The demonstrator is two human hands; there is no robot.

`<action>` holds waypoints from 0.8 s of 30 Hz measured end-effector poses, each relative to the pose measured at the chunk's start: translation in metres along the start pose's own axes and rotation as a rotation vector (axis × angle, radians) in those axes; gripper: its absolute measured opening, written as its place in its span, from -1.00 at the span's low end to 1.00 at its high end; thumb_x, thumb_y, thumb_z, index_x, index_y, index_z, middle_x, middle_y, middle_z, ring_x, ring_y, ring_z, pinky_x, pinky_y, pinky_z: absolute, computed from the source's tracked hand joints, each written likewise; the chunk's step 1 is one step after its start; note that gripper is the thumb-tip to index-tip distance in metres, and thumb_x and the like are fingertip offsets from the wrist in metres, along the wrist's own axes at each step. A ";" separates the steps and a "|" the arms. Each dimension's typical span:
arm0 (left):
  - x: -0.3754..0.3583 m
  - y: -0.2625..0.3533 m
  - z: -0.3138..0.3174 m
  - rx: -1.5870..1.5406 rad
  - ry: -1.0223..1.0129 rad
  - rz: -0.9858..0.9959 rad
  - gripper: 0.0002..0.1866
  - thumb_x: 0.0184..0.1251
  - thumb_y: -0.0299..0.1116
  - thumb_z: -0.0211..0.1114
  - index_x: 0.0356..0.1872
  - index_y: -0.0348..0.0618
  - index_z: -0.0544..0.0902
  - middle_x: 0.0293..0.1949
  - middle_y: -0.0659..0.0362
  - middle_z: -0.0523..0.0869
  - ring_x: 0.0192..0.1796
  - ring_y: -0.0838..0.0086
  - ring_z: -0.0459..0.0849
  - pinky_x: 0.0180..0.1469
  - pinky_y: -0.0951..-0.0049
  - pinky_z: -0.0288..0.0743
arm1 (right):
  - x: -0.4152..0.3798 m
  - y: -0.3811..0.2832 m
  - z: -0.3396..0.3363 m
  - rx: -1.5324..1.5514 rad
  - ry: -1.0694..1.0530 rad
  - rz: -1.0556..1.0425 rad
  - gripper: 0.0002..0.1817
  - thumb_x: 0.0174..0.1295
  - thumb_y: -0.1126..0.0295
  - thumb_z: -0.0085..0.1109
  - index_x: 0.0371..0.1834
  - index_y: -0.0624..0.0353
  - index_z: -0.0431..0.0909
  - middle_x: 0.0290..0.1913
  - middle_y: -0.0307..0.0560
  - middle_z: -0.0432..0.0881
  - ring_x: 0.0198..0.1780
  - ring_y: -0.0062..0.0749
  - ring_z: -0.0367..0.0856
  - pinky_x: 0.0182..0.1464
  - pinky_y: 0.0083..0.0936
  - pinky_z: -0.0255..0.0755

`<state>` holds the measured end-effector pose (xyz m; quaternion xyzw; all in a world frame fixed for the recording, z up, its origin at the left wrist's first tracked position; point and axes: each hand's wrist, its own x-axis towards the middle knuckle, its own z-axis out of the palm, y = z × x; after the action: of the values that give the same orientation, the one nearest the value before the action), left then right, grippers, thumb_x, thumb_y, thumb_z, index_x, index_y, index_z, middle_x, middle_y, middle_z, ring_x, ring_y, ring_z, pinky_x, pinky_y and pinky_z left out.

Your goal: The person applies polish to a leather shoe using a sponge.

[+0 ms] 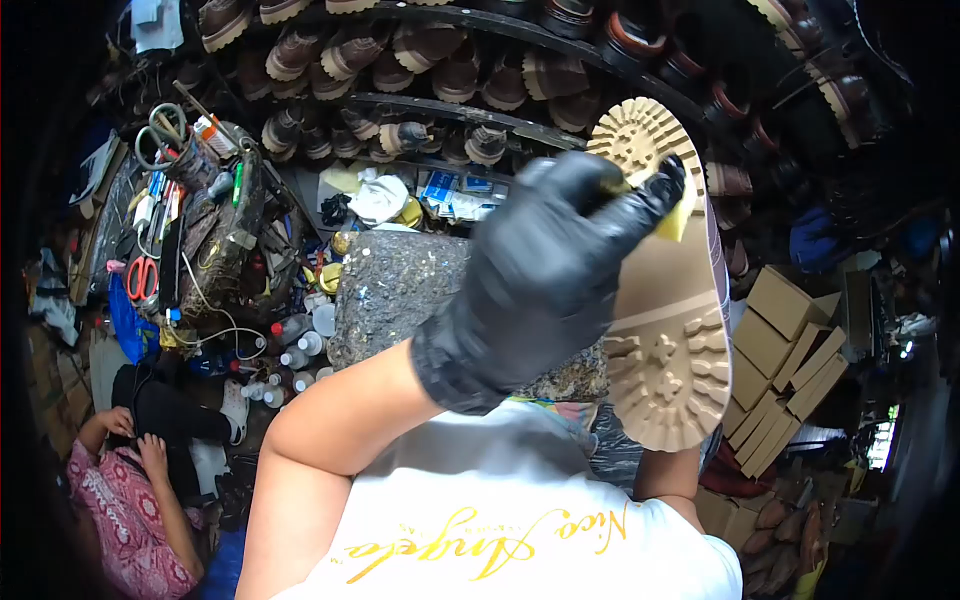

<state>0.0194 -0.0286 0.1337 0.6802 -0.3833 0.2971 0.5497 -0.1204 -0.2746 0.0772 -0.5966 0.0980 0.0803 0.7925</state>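
My left hand (545,270), in a black glove, reaches across from the left and is somewhat blurred. Its thumb and fingers pinch a small yellow piece (674,222), perhaps sponge or cloth, against or just over a tan lugged shoe sole (668,385). The sole stands nearly upright, with its tread toward me. My right forearm (668,474) rises behind the sole's lower end. The right hand itself is hidden behind the sole, which appears to be held from the back. Whether a shoe upper is attached cannot be made out.
A rough, glue-crusted block (400,290) stands behind my left forearm. Scissors (143,278), pens and a cable crowd the bench at left, with several bottles (295,357) below. Shelves of brown shoes (430,45) run along the back. Cardboard boxes (785,305) stack up at right. Another person (130,500) sits lower left.
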 end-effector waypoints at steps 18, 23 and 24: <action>-0.071 -0.035 0.004 -0.448 -0.198 -0.697 -0.63 0.21 -0.69 0.27 0.06 -0.27 0.73 -0.14 -0.03 0.71 -0.14 0.25 0.75 -0.01 0.34 0.63 | -0.035 0.000 -0.045 -0.023 0.016 -0.087 -0.36 0.31 0.24 0.29 0.40 0.28 0.37 0.24 -0.02 0.58 0.14 -0.32 0.61 0.22 -0.36 0.53; -0.033 -0.026 -0.006 -0.021 -0.119 0.199 -0.55 0.16 -0.62 0.36 0.13 -0.11 0.73 -0.19 0.10 0.67 -0.19 0.33 0.66 -0.10 0.38 0.61 | -0.003 -0.006 -0.046 -0.016 -0.005 -0.098 -0.37 0.32 0.24 0.28 0.40 0.28 0.37 0.23 -0.02 0.58 0.13 -0.33 0.61 0.21 -0.36 0.54; -0.050 -0.068 0.004 -0.062 -0.218 0.268 -0.57 0.18 -0.57 0.37 0.13 -0.10 0.73 -0.14 0.12 0.67 -0.14 0.29 0.65 -0.13 0.37 0.60 | -0.002 -0.006 -0.050 -0.010 -0.012 -0.101 -0.37 0.32 0.24 0.28 0.40 0.28 0.37 0.23 -0.02 0.58 0.13 -0.33 0.62 0.21 -0.36 0.54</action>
<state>0.0512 -0.0155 0.0564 0.6339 -0.5369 0.2802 0.4811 -0.1237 -0.3244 0.0697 -0.6044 0.0626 0.0440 0.7930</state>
